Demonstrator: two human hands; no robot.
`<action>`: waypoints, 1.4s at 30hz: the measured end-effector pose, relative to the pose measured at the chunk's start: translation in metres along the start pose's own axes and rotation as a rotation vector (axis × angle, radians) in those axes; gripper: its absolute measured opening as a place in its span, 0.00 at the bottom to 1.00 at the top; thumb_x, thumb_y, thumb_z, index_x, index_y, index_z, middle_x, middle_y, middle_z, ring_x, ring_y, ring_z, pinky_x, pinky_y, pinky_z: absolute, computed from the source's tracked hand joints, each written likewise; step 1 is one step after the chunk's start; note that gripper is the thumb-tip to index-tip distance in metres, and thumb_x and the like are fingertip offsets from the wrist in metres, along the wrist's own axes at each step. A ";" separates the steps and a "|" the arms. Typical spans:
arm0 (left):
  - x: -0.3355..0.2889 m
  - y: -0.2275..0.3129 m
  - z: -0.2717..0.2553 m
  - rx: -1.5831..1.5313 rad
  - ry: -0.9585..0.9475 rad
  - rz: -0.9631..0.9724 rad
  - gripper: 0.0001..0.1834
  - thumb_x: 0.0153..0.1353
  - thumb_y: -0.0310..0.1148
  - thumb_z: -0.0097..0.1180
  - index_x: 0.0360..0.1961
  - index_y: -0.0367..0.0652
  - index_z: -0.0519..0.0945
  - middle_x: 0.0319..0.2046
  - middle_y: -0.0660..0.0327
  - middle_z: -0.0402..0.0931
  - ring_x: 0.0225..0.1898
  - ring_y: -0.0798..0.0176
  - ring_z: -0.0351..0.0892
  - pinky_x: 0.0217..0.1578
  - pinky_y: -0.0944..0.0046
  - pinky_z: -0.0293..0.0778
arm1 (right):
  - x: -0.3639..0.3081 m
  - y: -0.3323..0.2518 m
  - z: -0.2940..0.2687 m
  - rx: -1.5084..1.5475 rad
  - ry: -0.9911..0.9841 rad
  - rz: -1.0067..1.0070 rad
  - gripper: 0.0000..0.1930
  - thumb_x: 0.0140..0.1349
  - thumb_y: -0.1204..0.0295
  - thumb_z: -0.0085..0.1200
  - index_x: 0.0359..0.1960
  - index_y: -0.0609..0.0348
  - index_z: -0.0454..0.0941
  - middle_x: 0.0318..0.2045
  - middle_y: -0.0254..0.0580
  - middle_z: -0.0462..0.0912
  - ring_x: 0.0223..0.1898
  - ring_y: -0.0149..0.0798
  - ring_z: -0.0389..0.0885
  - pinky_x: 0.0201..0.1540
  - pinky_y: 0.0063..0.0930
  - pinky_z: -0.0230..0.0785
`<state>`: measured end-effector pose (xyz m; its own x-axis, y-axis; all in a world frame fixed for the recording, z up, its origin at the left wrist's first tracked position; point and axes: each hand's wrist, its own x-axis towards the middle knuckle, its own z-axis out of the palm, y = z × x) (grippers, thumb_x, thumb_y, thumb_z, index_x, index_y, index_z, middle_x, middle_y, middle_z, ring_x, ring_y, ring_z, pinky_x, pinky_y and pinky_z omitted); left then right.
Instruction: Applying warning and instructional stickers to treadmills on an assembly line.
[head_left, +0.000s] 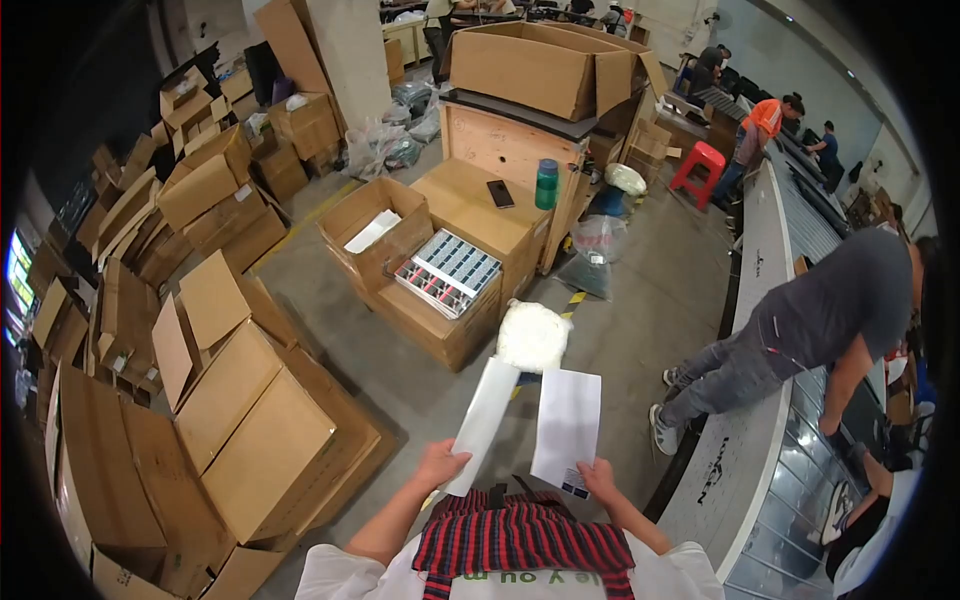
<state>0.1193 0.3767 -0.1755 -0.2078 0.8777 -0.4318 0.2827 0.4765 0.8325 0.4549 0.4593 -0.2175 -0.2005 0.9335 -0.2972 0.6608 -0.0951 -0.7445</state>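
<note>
Cardboard boxes (265,430) are crowding the grey floor (400,370) from 9 to 11 o'clock, taking 12 as straight ahead of me. Over at 2, a co-worker in a dark shirt (835,300) is leaning over a long metal-topped line (735,430), and a red stool (698,172) is standing at 1. Me, I'm just holding paper: my left hand (441,465) is gripping a narrow white strip (485,425) near its lower end, about 11:30, and my right hand (598,479) is pinching a white sheet (568,420) by its bottom corner, around 12:30. They're staying apart, no overlap. Lumpy white bundle (533,337) is showing just beyond, at 12. Between 11 and 12, a printed stack (452,268) is sitting on a carton, while a phone (500,194) and a blue-green bottle (546,184) are hanging out behind it.
</note>
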 end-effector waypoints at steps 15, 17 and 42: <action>0.200 0.070 -0.121 0.157 0.299 -0.032 0.16 0.50 0.35 0.56 0.38 0.38 0.76 0.27 0.57 0.78 0.27 0.68 0.75 0.32 0.66 0.71 | 0.255 -0.045 -0.009 -0.368 -0.095 -0.137 0.10 0.50 0.67 0.49 0.29 0.59 0.75 0.26 0.56 0.76 0.31 0.56 0.74 0.33 0.45 0.66; 0.223 0.077 -0.147 0.077 0.380 -0.012 0.14 0.50 0.34 0.56 0.37 0.38 0.76 0.25 0.57 0.78 0.25 0.70 0.74 0.30 0.66 0.71 | 0.286 -0.070 -0.011 -0.362 -0.109 -0.151 0.10 0.50 0.67 0.49 0.30 0.59 0.75 0.26 0.56 0.75 0.31 0.56 0.74 0.33 0.44 0.66; 0.581 0.052 -0.437 0.831 0.403 -0.165 0.34 0.41 0.43 0.62 0.49 0.41 0.67 0.41 0.49 0.72 0.44 0.48 0.70 0.43 0.53 0.67 | 0.271 -0.260 0.043 0.455 0.304 0.682 0.15 0.52 0.68 0.53 0.38 0.67 0.74 0.32 0.38 0.78 0.32 0.30 0.74 0.38 0.25 0.66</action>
<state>-0.3955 0.8897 -0.2314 -0.5694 0.7863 -0.2398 0.7668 0.6132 0.1897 0.1972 0.7222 -0.1302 0.3777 0.6680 -0.6412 0.2001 -0.7350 -0.6479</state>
